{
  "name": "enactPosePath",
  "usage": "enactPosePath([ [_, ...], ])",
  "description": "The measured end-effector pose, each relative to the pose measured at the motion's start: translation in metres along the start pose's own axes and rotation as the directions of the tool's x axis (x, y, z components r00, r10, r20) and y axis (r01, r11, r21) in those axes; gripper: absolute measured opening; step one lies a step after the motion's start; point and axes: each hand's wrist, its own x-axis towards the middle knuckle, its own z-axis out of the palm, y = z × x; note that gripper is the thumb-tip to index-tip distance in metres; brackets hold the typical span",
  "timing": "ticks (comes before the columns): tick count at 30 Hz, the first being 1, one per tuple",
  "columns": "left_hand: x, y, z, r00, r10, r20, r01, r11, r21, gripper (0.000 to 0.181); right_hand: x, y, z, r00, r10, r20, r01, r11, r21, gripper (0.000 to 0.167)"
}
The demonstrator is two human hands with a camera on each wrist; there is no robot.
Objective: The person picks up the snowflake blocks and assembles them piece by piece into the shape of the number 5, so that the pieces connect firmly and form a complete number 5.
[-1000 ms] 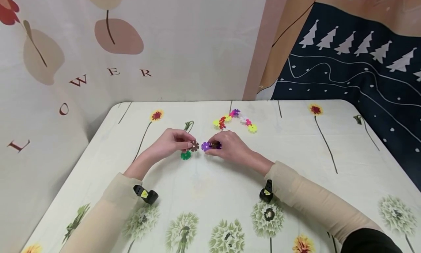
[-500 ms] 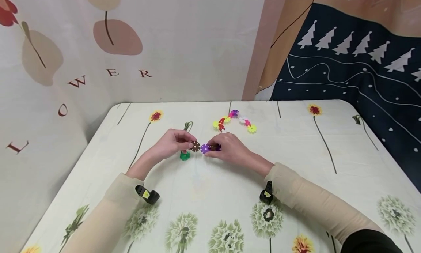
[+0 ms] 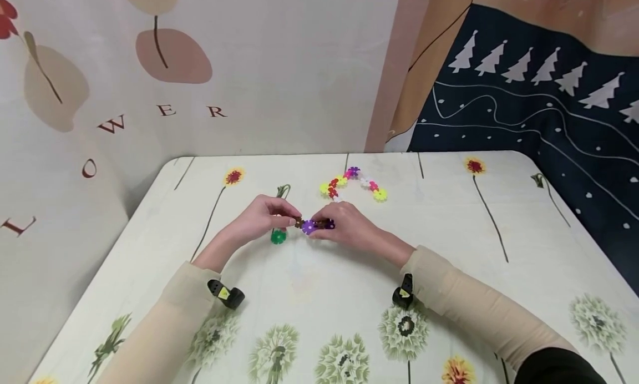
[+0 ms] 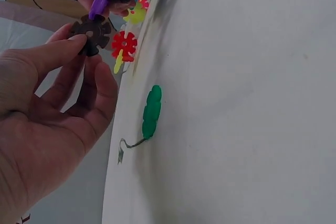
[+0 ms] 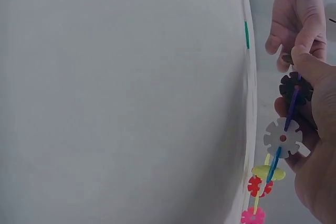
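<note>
Between thumb and fingers my left hand (image 3: 267,213) pinches a brown notched plastic disc (image 4: 90,34). Its edge meets a purple disc (image 3: 309,227), whose slots it may be entering; how deep, I cannot tell. My right hand (image 3: 349,226) grips that purple disc, the end of a linked row. In the right wrist view the row runs on through a dark disc (image 5: 295,88), a white disc (image 5: 282,138) and a blue disc (image 5: 274,164) seen edge-on. Fingers hide part of the row.
A loose green disc (image 3: 278,237) lies below my left hand. Behind the hands, a curved chain of coloured discs (image 3: 353,172) lies on the white flowered cloth (image 3: 449,228); whether it joins the held row is hidden. A printed curtain (image 3: 299,84) stands beyond the table.
The brown disc has moved right, from a gap to contact with the purple disc. It has also turned from facing the head camera to a narrower angle. The right hand has stayed nearly still.
</note>
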Motion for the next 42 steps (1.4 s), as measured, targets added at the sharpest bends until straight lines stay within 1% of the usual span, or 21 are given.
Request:
enactPosePath([
  [5, 0.003, 0.002, 0.003, 1.000, 0.016, 0.007, -0.016, 1.000, -0.011, 0.018, 0.000, 0.001, -0.002, 1.000, -0.010, 0.015, 0.010, 1.000, -0.003, 0.027],
  [12, 0.003, -0.002, 0.007, 0.997, 0.074, -0.010, -0.075, 0.997, -0.030, 0.015, -0.001, 0.004, -0.003, 0.999, -0.014, 0.043, 0.014, 1.000, 0.004, 0.027],
  [16, 0.002, -0.004, 0.008, 0.997, 0.072, -0.016, -0.073, 0.997, -0.026, 0.016, -0.001, 0.005, -0.003, 0.998, -0.010, 0.067, 0.009, 1.000, 0.018, 0.027],
  [25, 0.002, -0.004, 0.010, 0.995, 0.094, -0.027, -0.094, 0.996, -0.002, 0.016, 0.000, 0.004, -0.004, 0.997, -0.004, 0.075, 0.003, 1.000, 0.009, 0.027],
  [30, 0.001, -0.004, 0.012, 0.994, 0.103, -0.041, -0.103, 0.995, -0.012, 0.015, 0.000, 0.005, -0.005, 0.997, -0.016, 0.079, 0.015, 1.000, 0.011, 0.028],
  [34, 0.000, -0.005, 0.014, 0.993, 0.106, -0.055, -0.108, 0.994, -0.037, 0.015, 0.000, 0.005, -0.007, 0.997, -0.032, 0.075, 0.029, 0.999, 0.034, 0.028],
  [38, 0.000, -0.006, 0.015, 0.993, 0.112, -0.039, -0.113, 0.993, -0.043, 0.015, 0.000, 0.006, -0.007, 0.996, -0.040, 0.080, 0.036, 0.998, 0.046, 0.027],
  [42, 0.000, -0.003, 0.016, 0.994, 0.106, -0.025, -0.107, 0.994, -0.021, 0.016, -0.001, 0.008, -0.007, 0.995, -0.059, 0.084, 0.056, 0.998, 0.040, 0.026],
])
